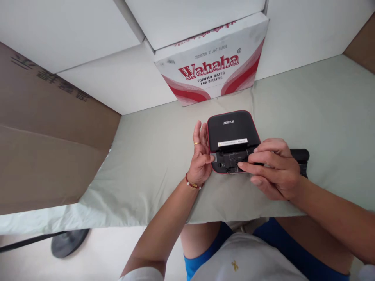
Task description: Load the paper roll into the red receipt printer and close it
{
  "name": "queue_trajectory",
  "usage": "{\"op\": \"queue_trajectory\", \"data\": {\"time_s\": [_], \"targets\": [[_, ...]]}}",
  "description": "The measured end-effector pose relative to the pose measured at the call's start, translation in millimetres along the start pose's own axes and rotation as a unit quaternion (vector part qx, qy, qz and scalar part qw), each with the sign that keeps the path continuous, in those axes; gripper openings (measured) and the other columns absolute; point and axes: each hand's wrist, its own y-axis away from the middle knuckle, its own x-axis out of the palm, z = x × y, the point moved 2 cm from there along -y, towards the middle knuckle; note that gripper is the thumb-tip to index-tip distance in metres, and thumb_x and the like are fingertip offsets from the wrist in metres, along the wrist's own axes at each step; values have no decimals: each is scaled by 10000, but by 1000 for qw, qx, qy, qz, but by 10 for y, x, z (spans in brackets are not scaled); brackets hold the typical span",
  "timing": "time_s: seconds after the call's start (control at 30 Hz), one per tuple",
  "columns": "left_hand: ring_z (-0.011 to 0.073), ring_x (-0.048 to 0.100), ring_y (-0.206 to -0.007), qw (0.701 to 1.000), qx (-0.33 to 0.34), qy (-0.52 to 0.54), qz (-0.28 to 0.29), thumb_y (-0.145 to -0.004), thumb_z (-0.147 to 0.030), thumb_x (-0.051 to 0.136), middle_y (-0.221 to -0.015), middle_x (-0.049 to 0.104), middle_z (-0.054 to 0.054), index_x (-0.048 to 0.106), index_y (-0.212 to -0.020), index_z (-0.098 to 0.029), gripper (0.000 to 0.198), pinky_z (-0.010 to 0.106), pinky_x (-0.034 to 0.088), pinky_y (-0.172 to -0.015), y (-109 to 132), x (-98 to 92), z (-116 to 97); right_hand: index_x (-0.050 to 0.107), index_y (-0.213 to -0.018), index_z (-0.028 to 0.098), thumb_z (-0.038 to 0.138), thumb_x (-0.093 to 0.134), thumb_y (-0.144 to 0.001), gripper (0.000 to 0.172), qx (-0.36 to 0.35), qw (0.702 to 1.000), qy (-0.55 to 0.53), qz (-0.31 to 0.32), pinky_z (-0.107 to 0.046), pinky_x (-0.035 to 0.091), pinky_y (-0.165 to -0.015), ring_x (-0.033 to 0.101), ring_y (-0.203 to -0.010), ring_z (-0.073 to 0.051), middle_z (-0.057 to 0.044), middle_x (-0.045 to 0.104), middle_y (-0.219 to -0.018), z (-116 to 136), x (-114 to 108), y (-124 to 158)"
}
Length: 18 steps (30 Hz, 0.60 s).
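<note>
A black device with a red rim (pixel 231 132) lies on the pale green cloth, its near end uncovered to show a compartment of black parts (pixel 231 160). My left hand (pixel 200 153) rests flat against the device's left edge, fingers stretched upward and thumb touching the corner. My right hand (pixel 274 166) hovers over the open compartment from the right, its fingers bent and fingertips pressing on the parts inside. A black flat piece (pixel 300 156) lies behind my right hand, mostly hidden by it.
A white and red "Wahaha" water carton (pixel 212 64) stands just behind the device. White boxes (pixel 88 35) line the back. Brown cardboard (pixel 43 136) walls off the left side. The pale green cloth (pixel 316 117) covers the table. A dark round base (pixel 68 242) sits on the floor.
</note>
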Motion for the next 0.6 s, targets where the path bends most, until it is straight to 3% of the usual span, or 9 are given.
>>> {"op": "queue_trajectory", "data": {"time_s": [0.13, 0.23, 0.3, 0.37, 0.47, 0.53, 0.6], "targets": [[292, 61, -1836, 1000, 16, -1, 9, -738, -362, 916, -1867, 339, -93, 402, -1663, -548, 1074, 507, 78, -1510, -22, -37, 46, 822, -1241, 238, 312, 638, -1092, 248, -35, 999, 22, 6, -464, 568, -877, 672, -995, -262, -59, 825, -1000, -7, 9, 15], [332, 160, -1816, 1000, 19, 7, 20, -736, -440, 949, -1845, 387, -56, 440, -1657, -516, 1056, 529, 145, -1496, -45, -33, 81, 819, -1185, 218, 299, 647, -1096, 210, -37, 998, -23, 42, -428, 584, -836, 688, -944, -243, -70, 823, -988, -22, -73, -98], [356, 264, -1781, 999, 15, 23, 17, -773, -517, 933, -1814, 445, -20, 498, -1635, -471, 967, 547, 211, -1476, -67, -19, 99, 811, -1067, 231, 305, 593, -1131, 239, 25, 993, -78, 82, -383, 581, -802, 690, -867, -208, -57, 813, -956, -65, -158, -267], [361, 342, -1743, 999, 8, 38, -7, -844, -595, 881, -1760, 521, 17, 598, -1561, -408, 794, 548, 268, -1450, -97, -12, 112, 794, -959, 247, 346, 527, -1162, 349, 135, 977, -81, 144, -355, 559, -767, 691, -805, -185, -40, 802, -920, -144, -209, -491], [349, 472, -1655, 998, -5, 37, -50, -876, -590, 887, -1649, 629, 53, 697, -1420, -336, 630, 528, 351, -1399, -147, -24, 134, 808, -979, 232, 339, 487, -1147, 377, 232, 926, 31, 296, -372, 538, -823, 737, -891, -221, -65, 826, -1009, -266, -139, -839], [333, 540, -1589, 997, -9, 26, -66, -851, -547, 931, -1592, 667, 54, 705, -1385, -322, 622, 509, 403, -1352, -172, -39, 153, 826, -1085, 212, 265, 508, -1101, 322, 236, 873, 120, 410, -385, 528, -864, 759, -1004, -267, -101, 842, -1145, -325, 7, -1019], [321, 564, -1555, 997, -9, 23, -72, -834, -531, 948, -1559, 684, 55, 707, -1364, -312, 622, 491, 428, -1319, -188, -53, 174, 826, -1181, 211, 210, 562, -1046, 297, 243, 820, 184, 485, -377, 522, -833, 768, -1037, -291, -124, 845, -1223, -368, 178, -1131]]}}
